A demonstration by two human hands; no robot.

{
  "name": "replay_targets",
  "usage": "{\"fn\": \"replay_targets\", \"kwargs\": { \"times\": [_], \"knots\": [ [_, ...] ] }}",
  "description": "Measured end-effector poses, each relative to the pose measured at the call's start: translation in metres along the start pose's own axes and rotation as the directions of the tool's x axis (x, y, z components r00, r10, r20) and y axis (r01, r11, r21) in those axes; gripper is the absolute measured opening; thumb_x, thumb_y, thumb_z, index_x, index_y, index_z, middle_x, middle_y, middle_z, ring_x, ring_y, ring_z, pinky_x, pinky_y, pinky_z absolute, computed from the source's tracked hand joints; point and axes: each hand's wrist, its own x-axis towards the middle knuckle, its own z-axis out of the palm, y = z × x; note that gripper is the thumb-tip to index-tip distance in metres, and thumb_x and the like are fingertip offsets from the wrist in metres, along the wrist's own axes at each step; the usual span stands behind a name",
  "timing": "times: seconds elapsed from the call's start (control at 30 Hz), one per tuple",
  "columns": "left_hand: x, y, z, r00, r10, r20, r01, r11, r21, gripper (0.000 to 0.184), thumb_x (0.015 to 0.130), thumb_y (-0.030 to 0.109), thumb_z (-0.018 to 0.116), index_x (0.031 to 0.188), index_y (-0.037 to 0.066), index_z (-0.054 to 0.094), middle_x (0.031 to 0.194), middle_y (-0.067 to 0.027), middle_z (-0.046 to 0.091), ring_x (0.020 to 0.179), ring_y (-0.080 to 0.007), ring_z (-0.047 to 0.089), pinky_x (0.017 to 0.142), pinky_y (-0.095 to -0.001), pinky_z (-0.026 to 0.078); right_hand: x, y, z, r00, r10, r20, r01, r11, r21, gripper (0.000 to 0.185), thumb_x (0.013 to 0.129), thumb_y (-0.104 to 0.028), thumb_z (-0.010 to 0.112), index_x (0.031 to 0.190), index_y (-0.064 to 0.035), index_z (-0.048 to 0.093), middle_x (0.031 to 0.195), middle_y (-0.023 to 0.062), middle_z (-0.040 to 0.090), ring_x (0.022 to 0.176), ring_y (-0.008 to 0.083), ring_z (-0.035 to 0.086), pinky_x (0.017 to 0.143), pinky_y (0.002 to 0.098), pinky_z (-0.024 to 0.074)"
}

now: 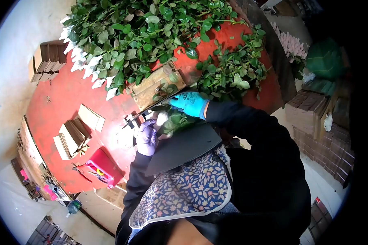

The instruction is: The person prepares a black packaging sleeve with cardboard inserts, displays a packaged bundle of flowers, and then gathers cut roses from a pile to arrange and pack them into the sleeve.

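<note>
My left hand, in a purple glove, has its fingers curled in beside a white rose head. Whatever those fingers pinch is too small to make out. My right hand, in a bright blue glove, is bent over the green rose leaves, its fingertips by a dark bar. What it grips is hidden. Between my hands and my apron lies a dark grey sheet. Just beyond the bar stands a wooden block with a few leaves on it.
Leafy roses with white-wrapped heads are heaped across the red table, with another leafy pile to the right. Folded cardboard, a pink holder and pliers lie at left. Cardboard stacks stand at far right.
</note>
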Motion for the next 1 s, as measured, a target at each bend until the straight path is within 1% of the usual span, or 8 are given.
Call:
{"fn": "replay_targets", "kwargs": {
  "times": [0.13, 0.23, 0.27, 0.3, 0.5, 0.9, 0.97, 1.0],
  "knots": [
    [-0.027, 0.001, -0.031, 0.814, -0.576, -0.073, 0.516, 0.775, -0.363, 0.023, 0.096, 0.006, 0.042, 0.109, 0.0, 0.059, 0.1, -0.011, 0.066, 0.094, -0.0223, 0.063, 0.085, -0.033, 0.05, -0.001, 0.006, 0.0, 0.999, -0.021, -0.035, 0.024, 0.995, 0.095, 0.038, 0.079, -0.015, 0.057, 0.117, -0.0123, 0.059, 0.111, 0.007, 0.059, 0.098, 0.0278, 0.06, 0.072, 0.0408, 0.0515],
    [-0.043, -0.024, -0.05, 0.934, -0.354, -0.041, 0.297, 0.837, -0.46, 0.019, 0.097, 0.014, 0.05, 0.086, 0.001, 0.058, 0.096, -0.0116, 0.066, 0.095, -0.0225, 0.063, 0.085, -0.0357, 0.05, -0.001, 0.007, 0.006, 0.989, -0.018, -0.149, 0.038, 0.99, 0.135, 0.023, 0.095, -0.023, 0.044, 0.106, -0.008, 0.059, 0.083, 0.0099, 0.063, 0.073, 0.0255, 0.061, 0.065, 0.037, 0.049],
    [-0.032, -0.008, -0.053, 0.895, -0.442, 0.059, 0.393, 0.719, -0.572, 0.023, 0.096, 0.015, 0.054, 0.076, 0.003, 0.054, 0.089, -0.0104, 0.065, 0.091, -0.0208, 0.063, 0.084, -0.037, 0.051, 0.003, -0.003, -0.019, 0.993, 0.102, 0.064, -0.114, 0.967, 0.227, 0.023, 0.096, -0.024, 0.045, 0.105, -0.0083, 0.059, 0.08, 0.0096, 0.062, 0.072, 0.0237, 0.061, 0.062, 0.0368, 0.0485],
    [-0.032, -0.017, -0.049, 0.881, -0.454, 0.131, 0.437, 0.677, -0.592, 0.02, 0.095, 0.014, 0.055, 0.078, 0.005, 0.054, 0.081, -0.0082, 0.062, 0.084, -0.0188, 0.062, 0.079, -0.0353, 0.052, 0.004, -0.003, -0.017, 0.999, 0.043, 0.012, -0.044, 0.98, 0.195, 0.021, 0.081, -0.015, 0.057, 0.102, -0.0099, 0.058, 0.093, 0.0069, 0.057, 0.082, 0.0263, 0.061, 0.067, 0.0388, 0.0502],
    [-0.018, -0.047, 0.02, 0.774, -0.615, 0.151, 0.599, 0.634, -0.489, 0.024, 0.091, 0.01, 0.062, 0.113, 0.004, 0.053, 0.085, -0.001, 0.057, 0.08, -0.009, 0.054, 0.071, -0.0233, 0.045, 0.004, 0.002, -0.006, 0.999, -0.018, -0.035, 0.022, 0.992, 0.126, 0.022, 0.087, -0.015, 0.055, 0.107, -0.0098, 0.059, 0.098, 0.006, 0.06, 0.084, 0.0252, 0.061, 0.068, 0.0363, 0.0509],
    [0.007, -0.03, 0.032, 0.662, -0.741, 0.112, 0.567, 0.397, -0.722, 0.014, 0.094, 0.01, 0.058, 0.106, 0.003, 0.058, 0.087, -0.0032, 0.06, 0.08, -0.0115, 0.058, 0.075, -0.0239, 0.047, 0.004, 0.001, -0.011, 0.998, -0.009, -0.067, 0.019, 0.989, 0.146, 0.032, 0.087, -0.01, 0.056, 0.119, -0.0073, 0.059, 0.104, 0.013, 0.066, 0.083, 0.0301, 0.065, 0.07, 0.0391, 0.0517],
    [-0.002, -0.049, 0.039, 0.622, -0.776, 0.105, 0.625, 0.412, -0.663, 0.006, 0.095, 0.012, 0.056, 0.092, 0.007, 0.057, 0.078, -0.0009, 0.058, 0.069, -0.0089, 0.053, 0.062, -0.0214, 0.041, 0.004, 0.0, -0.01, 0.951, 0.235, 0.2, -0.308, 0.687, 0.658, 0.026, 0.09, -0.014, 0.054, 0.115, -0.0097, 0.06, 0.112, 0.006, 0.062, 0.08, 0.0239, 0.063, 0.069, 0.0347, 0.0511],
    [-0.004, -0.053, 0.041, 0.638, -0.763, 0.099, 0.586, 0.398, -0.706, 0.008, 0.095, 0.012, 0.055, 0.09, 0.007, 0.057, 0.074, -0.0008, 0.057, 0.066, -0.0088, 0.052, 0.06, -0.0216, 0.041, 0.002, 0.002, -0.007, 0.979, 0.175, 0.102, -0.203, 0.825, 0.528, 0.025, 0.091, -0.011, 0.053, 0.114, -0.0086, 0.059, 0.109, 0.0068, 0.063, 0.08, 0.0226, 0.063, 0.069, 0.0326, 0.051]
  ]
}}
